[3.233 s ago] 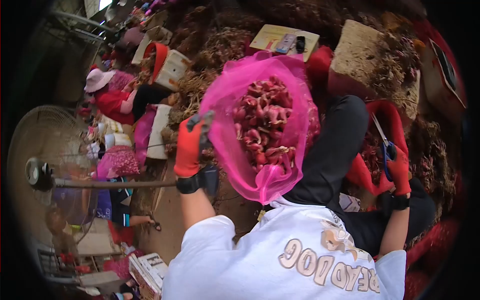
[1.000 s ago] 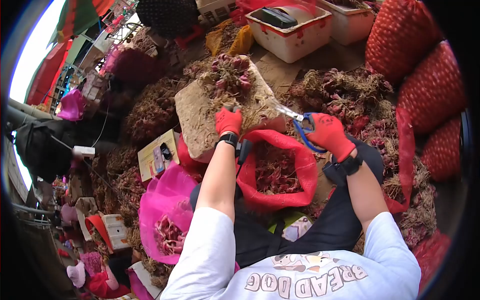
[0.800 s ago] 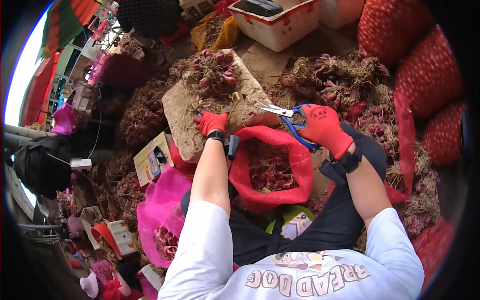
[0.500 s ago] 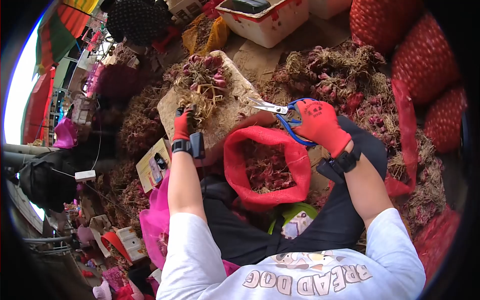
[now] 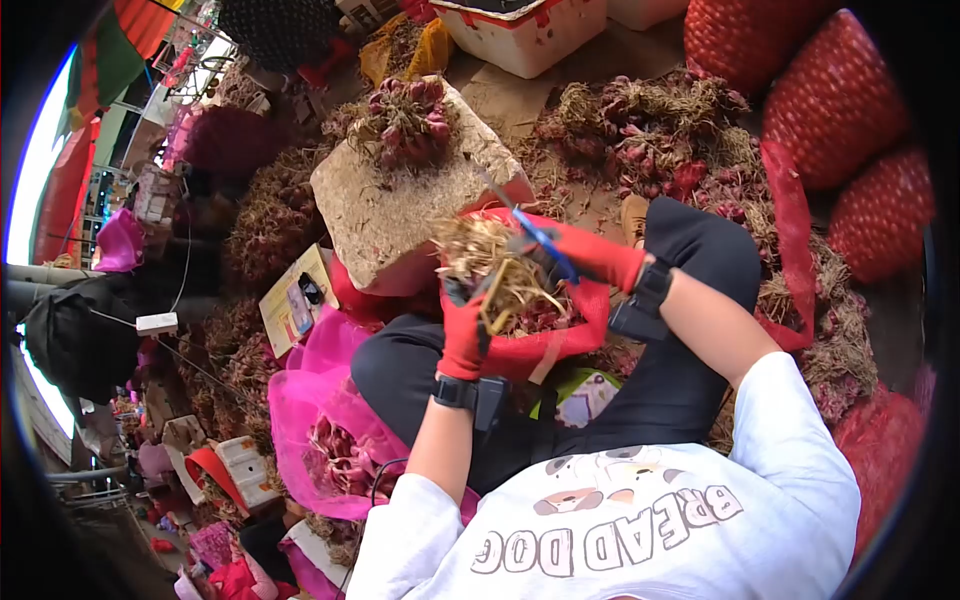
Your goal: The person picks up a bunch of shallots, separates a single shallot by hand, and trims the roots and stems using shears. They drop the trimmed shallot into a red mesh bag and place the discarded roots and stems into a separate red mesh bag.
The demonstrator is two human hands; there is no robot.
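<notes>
My left hand (image 5: 466, 330), in a red and black glove, is closed round a bunch of dried stalks (image 5: 480, 250) above the open red sack (image 5: 575, 345) between my legs. My gloved right hand (image 5: 590, 252) grips blue-handled scissors (image 5: 545, 245) against the bunch's right side; motion smears the blades. Whether bulbs hang on the held bunch is hard to see. Beyond my hands, a bunch of shallots (image 5: 415, 125) with pinkish bulbs lies on a dirty foam block (image 5: 365, 235). The sack's inside is partly hidden by my hands and the stalks.
A pink mesh bag (image 5: 295, 425) with shallots lies by my left knee. Heaped shallots with dry stalks (image 5: 650, 130) cover the ground ahead and right. Full red mesh sacks (image 5: 840, 100) stand at the far right. A white foam box (image 5: 530, 40) is at the back.
My left hand has come from the foam block toward me, with stalks in its grip, to above the red sack. My right hand has brought the scissors left to that bunch.
</notes>
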